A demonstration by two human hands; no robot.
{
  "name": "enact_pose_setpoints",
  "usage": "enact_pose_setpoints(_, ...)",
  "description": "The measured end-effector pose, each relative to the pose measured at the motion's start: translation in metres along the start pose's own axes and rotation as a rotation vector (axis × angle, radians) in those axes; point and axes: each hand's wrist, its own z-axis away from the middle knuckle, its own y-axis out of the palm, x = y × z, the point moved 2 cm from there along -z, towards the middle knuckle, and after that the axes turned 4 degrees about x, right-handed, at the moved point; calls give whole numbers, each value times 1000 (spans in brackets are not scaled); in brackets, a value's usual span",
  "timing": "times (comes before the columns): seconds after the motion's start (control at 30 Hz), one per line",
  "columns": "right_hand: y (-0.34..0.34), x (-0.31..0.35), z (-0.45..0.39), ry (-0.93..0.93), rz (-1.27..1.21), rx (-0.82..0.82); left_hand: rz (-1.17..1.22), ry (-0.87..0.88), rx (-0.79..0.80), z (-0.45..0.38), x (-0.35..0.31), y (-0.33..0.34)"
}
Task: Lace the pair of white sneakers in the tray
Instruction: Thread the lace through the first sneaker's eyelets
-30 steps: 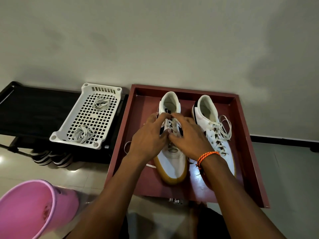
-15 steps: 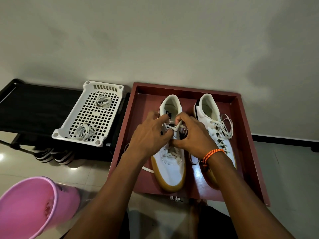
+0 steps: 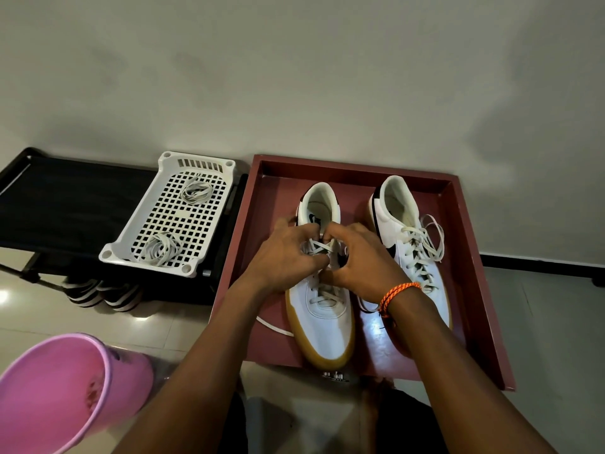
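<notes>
Your left hand (image 3: 288,257) and right hand (image 3: 363,260): both over left sneaker (image 3: 327,309) in red tray (image 3: 471,257), fingers curled, pinching white lace (image 3: 319,249) at upper eyelets. Fingertips nearly meet above tongue. Right sneaker (image 3: 409,250): just right of your right hand, laced, loose ends trailing. White basket (image 3: 170,221) with coiled spare laces (image 3: 160,249): well left of your left hand.

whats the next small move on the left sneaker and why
Probably pull the white lace snug through the upper eyelets. Both the left hand and right hand pinch it over the left white gum-soled sneaker in the maroon tray, and a slack length trails beside that shoe.
</notes>
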Motion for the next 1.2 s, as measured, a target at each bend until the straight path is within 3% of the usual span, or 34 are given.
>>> enact_pose_setpoints(0.43,-5,0,2,32,-104,36,52,27,-9,5,4,-10)
enact_pose_setpoints(0.6,-8,-2,-3,42,-212,68,133,113,-57,7,12,-8)
enact_pose_setpoints(0.77,15,0,-14,47,-135,-139,116,148,-110,10,11,-14)
enact_pose_setpoints(1.0,21,3,-21,-37,-131,-290,66,117,-117,11,10,-15)
enact_pose_setpoints(1.1,17,0,-24,-48,-245,-308,77,103,-124,11,9,-15)
enact_pose_setpoints(1.2,4,-1,-25,68,-424,-425,74,88,-121,10,10,-15)
